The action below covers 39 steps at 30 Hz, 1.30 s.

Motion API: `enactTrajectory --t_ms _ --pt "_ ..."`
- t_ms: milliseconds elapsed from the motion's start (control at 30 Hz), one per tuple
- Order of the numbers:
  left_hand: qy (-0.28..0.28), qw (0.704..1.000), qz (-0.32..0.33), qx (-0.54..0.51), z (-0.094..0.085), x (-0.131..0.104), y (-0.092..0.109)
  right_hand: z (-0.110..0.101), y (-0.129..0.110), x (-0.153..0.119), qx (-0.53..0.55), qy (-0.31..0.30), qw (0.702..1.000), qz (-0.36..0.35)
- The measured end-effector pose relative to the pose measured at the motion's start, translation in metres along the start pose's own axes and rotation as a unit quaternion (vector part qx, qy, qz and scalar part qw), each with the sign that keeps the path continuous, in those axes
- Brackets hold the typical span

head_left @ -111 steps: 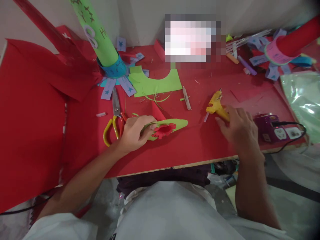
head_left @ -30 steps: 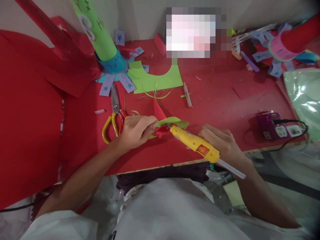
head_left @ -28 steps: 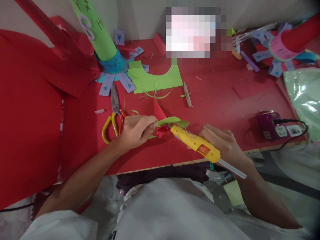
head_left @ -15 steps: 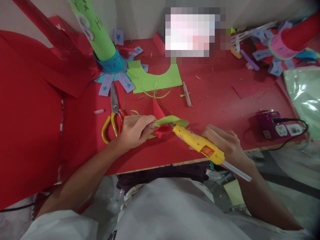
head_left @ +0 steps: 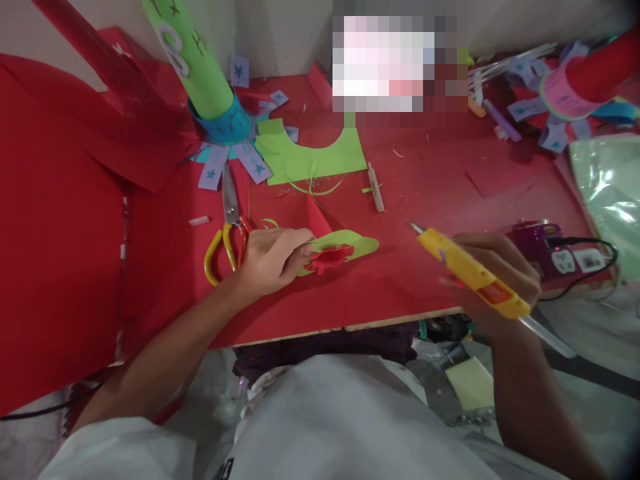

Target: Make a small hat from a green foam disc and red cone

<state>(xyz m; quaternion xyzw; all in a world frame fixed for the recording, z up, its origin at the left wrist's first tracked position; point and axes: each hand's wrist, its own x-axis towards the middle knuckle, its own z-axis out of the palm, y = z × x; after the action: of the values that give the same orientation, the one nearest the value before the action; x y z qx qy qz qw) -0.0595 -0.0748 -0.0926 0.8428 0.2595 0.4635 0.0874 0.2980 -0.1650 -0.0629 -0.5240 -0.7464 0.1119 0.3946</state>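
My left hand [head_left: 275,260] pinches the left edge of a green paper piece [head_left: 363,245], holding it tilted above the red table. A fringed red paper piece [head_left: 330,257] sits against its near side. My right hand [head_left: 500,267] is wrapped round a yellow glue gun [head_left: 473,270], its metal nozzle pointing left and apart from the paper. A clear glue stick [head_left: 547,337] sticks out of the gun's rear. Scissors [head_left: 231,220] with yellow and red handles lie open beside my left hand, partly behind it.
Cut green paper [head_left: 315,157] and a pale marker-like stick [head_left: 375,189] lie beyond my hands. A green paper tube [head_left: 203,73] stands at the back left. On the right are a purple device [head_left: 537,250] with a black cable and a shiny plastic packet [head_left: 607,193].
My right hand has drawn the glue gun to the right, away from the green and red paper. My left hand keeps the paper in nearly the same place.
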Motion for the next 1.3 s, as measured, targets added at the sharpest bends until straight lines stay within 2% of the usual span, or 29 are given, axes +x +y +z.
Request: enactTrajectory --t_ms 133,267,300,367,400,433,467,500,533,600,667,733,800,900,1000,1067,1200,1300 --pt "-0.004 1.0 0.001 0.0 0.0 -0.001 -0.001 -0.014 0.049 -0.007 -0.125 0.011 0.99 0.068" --pt "0.002 1.0 0.002 0.004 0.0 -0.001 -0.001 -0.03 0.091 -0.009 -0.279 -0.06 0.942 0.179" --pt "0.002 1.0 0.002 0.006 0.0 -0.001 -0.001 -0.035 0.096 -0.009 -0.288 -0.084 0.936 0.184" --pt "0.002 1.0 0.001 0.01 0.0 -0.001 -0.001 -0.044 0.096 -0.005 -0.273 -0.133 0.94 0.152" --pt "-0.002 1.0 0.001 0.011 -0.001 -0.001 -0.001 -0.048 0.092 -0.002 -0.26 -0.159 0.944 0.126" --pt "-0.005 1.0 0.004 0.011 -0.001 -0.001 -0.001 -0.049 0.084 0.003 -0.262 -0.159 0.945 0.112" --pt "-0.004 1.0 0.011 0.009 -0.001 -0.001 -0.001 -0.049 0.073 0.008 -0.268 -0.139 0.947 0.112" --pt "0.0 1.0 0.024 0.009 -0.002 0.0 -0.001 -0.045 0.06 0.015 -0.253 -0.092 0.955 0.122" --pt "0.006 0.999 0.042 0.011 -0.003 0.0 0.0 -0.039 0.046 0.023 -0.209 -0.062 0.966 0.139" --pt "0.023 0.995 0.094 0.019 -0.005 0.003 0.001 -0.018 0.018 0.041 -0.024 -0.076 0.982 0.172" --pt "0.027 0.986 0.16 0.037 -0.008 0.006 0.002 0.008 -0.003 0.06 0.129 -0.149 0.962 0.19" --pt "0.023 0.974 0.216 0.062 -0.011 0.01 0.004 0.034 -0.013 0.08 0.194 -0.218 0.94 0.176" --pt "0.021 0.964 0.25 0.085 -0.013 0.013 0.006 0.057 -0.014 0.097 0.249 -0.25 0.921 0.162" --pt "0.027 0.956 0.276 0.096 -0.014 0.015 0.008 0.084 -0.012 0.116 0.36 -0.279 0.869 0.193" --pt "0.025 0.954 0.283 0.098 -0.013 0.015 0.008 0.104 -0.017 0.127 0.431 -0.306 0.818 0.227" --pt "0.027 0.953 0.283 0.102 -0.013 0.014 0.008 0.112 -0.024 0.131 0.455 -0.323 0.799 0.225" --pt "0.037 0.947 0.297 0.114 -0.013 0.014 0.007 0.114 -0.041 0.139 0.476 -0.338 0.79 0.188" --pt "0.057 0.937 0.321 0.127 -0.013 0.016 0.003 0.103 -0.05 0.145 0.444 -0.317 0.825 0.144"
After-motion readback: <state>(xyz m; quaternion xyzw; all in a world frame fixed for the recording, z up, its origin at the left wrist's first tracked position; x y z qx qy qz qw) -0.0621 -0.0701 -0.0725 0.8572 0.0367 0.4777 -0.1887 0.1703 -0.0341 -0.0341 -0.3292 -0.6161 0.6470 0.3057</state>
